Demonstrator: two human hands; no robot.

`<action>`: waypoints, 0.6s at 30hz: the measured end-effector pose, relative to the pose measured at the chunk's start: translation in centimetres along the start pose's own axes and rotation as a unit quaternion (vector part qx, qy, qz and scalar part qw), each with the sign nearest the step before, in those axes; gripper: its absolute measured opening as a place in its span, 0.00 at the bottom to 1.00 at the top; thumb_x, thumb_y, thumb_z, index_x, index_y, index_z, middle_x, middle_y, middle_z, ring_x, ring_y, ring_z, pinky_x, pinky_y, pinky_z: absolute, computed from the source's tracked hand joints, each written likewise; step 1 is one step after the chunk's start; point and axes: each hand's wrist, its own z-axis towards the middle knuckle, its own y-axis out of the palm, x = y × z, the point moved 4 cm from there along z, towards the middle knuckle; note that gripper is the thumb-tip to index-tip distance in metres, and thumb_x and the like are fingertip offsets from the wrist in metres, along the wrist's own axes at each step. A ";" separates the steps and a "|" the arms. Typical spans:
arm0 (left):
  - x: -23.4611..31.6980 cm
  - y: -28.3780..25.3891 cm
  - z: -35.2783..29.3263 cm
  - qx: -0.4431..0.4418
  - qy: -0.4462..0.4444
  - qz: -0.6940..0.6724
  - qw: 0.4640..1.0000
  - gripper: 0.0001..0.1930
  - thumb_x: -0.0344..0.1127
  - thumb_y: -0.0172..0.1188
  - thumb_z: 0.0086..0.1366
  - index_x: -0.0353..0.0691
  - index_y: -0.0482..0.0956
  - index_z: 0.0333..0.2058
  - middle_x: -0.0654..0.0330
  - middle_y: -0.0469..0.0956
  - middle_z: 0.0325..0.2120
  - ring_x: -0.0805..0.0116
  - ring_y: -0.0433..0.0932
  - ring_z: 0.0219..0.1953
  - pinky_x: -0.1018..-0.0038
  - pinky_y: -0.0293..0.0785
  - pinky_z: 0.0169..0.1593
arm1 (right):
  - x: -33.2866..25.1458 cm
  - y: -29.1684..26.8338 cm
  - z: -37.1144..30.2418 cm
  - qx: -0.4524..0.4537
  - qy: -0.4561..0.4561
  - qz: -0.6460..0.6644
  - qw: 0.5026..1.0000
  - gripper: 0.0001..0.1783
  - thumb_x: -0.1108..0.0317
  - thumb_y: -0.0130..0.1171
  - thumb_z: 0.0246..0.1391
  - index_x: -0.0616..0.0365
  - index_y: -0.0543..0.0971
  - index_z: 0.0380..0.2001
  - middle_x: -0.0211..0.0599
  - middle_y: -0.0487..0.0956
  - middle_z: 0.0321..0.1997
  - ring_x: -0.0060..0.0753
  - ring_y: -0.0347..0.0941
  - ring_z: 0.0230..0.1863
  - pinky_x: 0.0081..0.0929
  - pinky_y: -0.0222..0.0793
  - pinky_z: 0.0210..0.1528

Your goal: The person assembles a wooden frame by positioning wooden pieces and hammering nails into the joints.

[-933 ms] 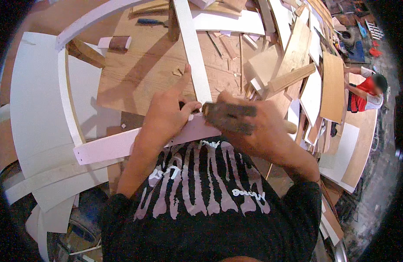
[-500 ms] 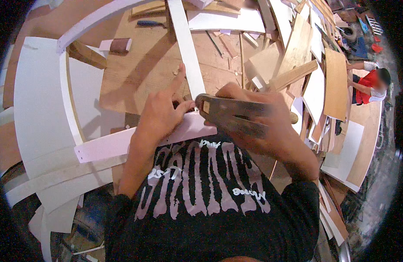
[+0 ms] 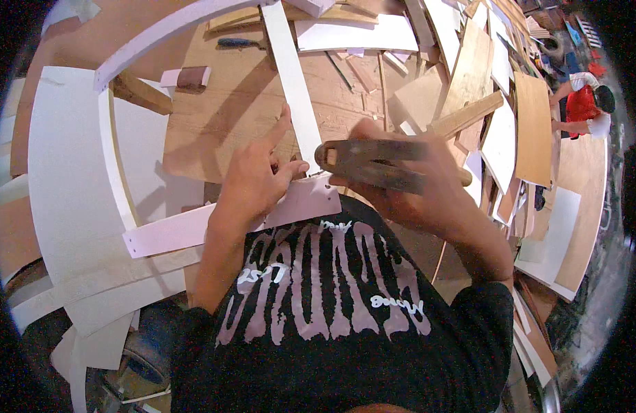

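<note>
Smooth matt white wooden frame (image 3: pixel 290 69), dull metal hammer head (image 3: pixel 380 150) beside it, bare-wood board (image 3: pixel 325 96) beneath it, cloth shirt (image 3: pixel 373 361) near it

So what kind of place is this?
Probably a woodworking shop. The right hand grips what looks like a claw hammer, there's a pale frame in front, and boards lie heaped beyond it.

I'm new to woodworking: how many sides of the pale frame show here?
4: the curved far side, the left side, the right side and the pinkish near side, partly covered by the left forearm. Others may be hidden.
</note>
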 end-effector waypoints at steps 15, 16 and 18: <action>3.0 0.3 -1.3 -0.015 0.085 0.053 0.995 0.10 0.35 0.71 0.59 0.35 0.82 0.33 0.51 0.79 0.27 0.57 0.80 0.30 0.63 0.75 0.37 | 5.2 4.5 -4.1 0.192 0.218 0.099 0.952 0.15 0.63 0.68 0.60 0.61 0.80 0.43 0.40 0.81 0.35 0.36 0.79 0.36 0.34 0.74 0.38; 3.2 0.5 -1.3 -0.016 0.073 0.071 0.995 0.10 0.35 0.70 0.60 0.36 0.82 0.35 0.52 0.79 0.26 0.57 0.80 0.29 0.64 0.76 0.37 | 5.7 5.5 -4.8 0.201 0.268 0.115 0.935 0.15 0.61 0.69 0.60 0.60 0.81 0.43 0.39 0.81 0.34 0.35 0.79 0.36 0.34 0.74 0.39; 4.0 0.7 -1.3 -0.018 0.068 0.093 0.993 0.09 0.35 0.69 0.61 0.36 0.80 0.32 0.51 0.79 0.27 0.55 0.80 0.31 0.62 0.75 0.37 | 5.2 6.5 -5.1 0.218 0.193 0.045 0.956 0.18 0.59 0.70 0.59 0.61 0.80 0.44 0.38 0.82 0.35 0.34 0.78 0.36 0.33 0.74 0.39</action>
